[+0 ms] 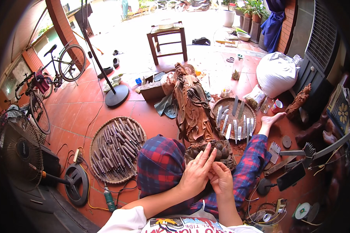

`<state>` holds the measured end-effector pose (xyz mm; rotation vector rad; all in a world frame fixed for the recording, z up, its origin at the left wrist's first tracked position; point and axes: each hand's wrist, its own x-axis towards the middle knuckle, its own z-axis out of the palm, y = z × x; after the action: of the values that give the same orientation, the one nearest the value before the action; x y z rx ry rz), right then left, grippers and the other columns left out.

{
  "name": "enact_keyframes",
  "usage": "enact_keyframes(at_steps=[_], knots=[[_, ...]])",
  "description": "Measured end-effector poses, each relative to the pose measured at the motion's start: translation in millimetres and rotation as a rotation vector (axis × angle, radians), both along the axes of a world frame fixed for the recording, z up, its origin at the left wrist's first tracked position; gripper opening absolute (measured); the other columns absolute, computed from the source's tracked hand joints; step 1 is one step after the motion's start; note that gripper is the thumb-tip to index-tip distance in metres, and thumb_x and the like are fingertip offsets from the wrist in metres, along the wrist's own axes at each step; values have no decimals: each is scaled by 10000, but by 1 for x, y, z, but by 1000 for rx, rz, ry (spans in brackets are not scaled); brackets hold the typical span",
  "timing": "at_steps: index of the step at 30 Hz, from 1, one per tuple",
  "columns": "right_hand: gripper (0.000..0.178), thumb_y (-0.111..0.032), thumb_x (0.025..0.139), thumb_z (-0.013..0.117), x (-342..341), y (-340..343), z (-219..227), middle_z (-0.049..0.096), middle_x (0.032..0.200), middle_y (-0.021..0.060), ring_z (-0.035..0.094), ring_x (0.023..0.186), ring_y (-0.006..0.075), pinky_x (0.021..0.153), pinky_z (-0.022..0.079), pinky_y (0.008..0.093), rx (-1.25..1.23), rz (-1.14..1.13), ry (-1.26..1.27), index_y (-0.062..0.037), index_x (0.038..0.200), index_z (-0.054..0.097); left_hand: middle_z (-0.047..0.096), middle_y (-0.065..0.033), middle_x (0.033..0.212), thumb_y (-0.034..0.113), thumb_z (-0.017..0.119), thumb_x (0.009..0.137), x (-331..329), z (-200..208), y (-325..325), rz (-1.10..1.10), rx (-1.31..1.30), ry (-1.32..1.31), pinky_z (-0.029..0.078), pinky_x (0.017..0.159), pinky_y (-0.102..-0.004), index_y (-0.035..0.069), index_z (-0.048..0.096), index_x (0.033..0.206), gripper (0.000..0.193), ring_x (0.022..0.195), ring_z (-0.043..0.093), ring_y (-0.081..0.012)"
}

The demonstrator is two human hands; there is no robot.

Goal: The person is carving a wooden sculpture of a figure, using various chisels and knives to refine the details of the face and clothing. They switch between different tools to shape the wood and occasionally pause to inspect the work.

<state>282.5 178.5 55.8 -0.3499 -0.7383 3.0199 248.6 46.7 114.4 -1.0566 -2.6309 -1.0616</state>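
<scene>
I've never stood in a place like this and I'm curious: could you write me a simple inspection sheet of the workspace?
Surface: reddish tiled floor, pale and glaring toward the back.
Job's things: carved wooden statue in front of the person; its dark base lies by the hands.
Clutter: round tray of handled tools on the left; second round tray with flat blades on the right; green power tool on the floor.
Hands: left hand has fingers extended; right hand has thumb and fingers close together; anything held is unclear.
Cables: yellow cord beside the fan stand.
Surroundings: bicycle, stool, white sack.
</scene>
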Motion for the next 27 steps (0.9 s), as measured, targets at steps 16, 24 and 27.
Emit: enact_keyframes(at_steps=[16, 24, 27], knots=[[160, -51, 946, 592, -1, -7, 13, 713, 910, 145, 711, 794, 206, 721, 603, 312, 380, -98, -35, 65, 1022, 672, 276, -190, 1570, 98, 527, 836, 3, -13, 7, 198, -230, 220, 423, 942, -419, 89, 314, 1522, 718, 1244, 513, -373], [159, -59, 953, 590, -1, -10, 10, 714, 893, 134, 707, 766, 186, 705, 594, 293, 501, -166, 2, 62, 1004, 680, 306, -164, 1563, 113, 510, 860, 3, -16, 9, 197, -267, 252, 421, 940, -414, 63, 315, 1514, 685, 1230, 529, -355], [159, -57, 952, 589, -2, -11, 9, 715, 881, 133, 705, 750, 181, 696, 591, 288, 556, -177, 4, 63, 1001, 680, 308, -158, 1564, 110, 501, 869, 4, -17, 8, 202, -280, 250, 418, 943, -413, 66, 311, 1516, 677, 1226, 531, -352]])
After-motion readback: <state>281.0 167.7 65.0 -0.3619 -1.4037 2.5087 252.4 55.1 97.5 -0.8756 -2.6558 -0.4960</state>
